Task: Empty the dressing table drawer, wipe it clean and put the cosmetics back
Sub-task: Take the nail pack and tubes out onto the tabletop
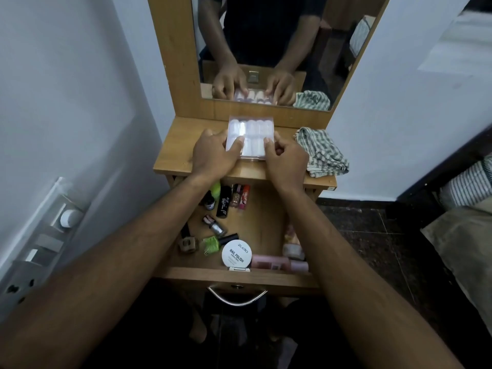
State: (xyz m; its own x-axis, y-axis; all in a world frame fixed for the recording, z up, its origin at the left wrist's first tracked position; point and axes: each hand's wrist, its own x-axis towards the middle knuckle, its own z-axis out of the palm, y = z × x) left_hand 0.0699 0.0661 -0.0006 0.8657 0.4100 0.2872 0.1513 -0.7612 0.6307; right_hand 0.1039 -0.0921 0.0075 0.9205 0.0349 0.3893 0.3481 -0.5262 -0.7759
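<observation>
A clear plastic box (251, 131) of pale cosmetics lies on the dressing table top (181, 145), below the mirror. My left hand (213, 153) grips its left side, thumb on the lid. My right hand (286, 155) pinches its right side. Beneath my forearms the wooden drawer (266, 217) stands pulled open. In it lie a round white nail polish remover tin (237, 253), green nail polish bottles (211, 242), a black tube (223, 202), small glittery bottles (239, 197), a silver-capped bottle (215, 225) and pink boxes (277, 263).
A folded green-and-white striped cloth (323, 153) sits on the right of the table top. The mirror (266, 49) reflects my hands. A white wall with a switch panel (50, 235) is at the left. A bed edge (466, 227) is at the right. The drawer's metal handle (237, 298) juts toward me.
</observation>
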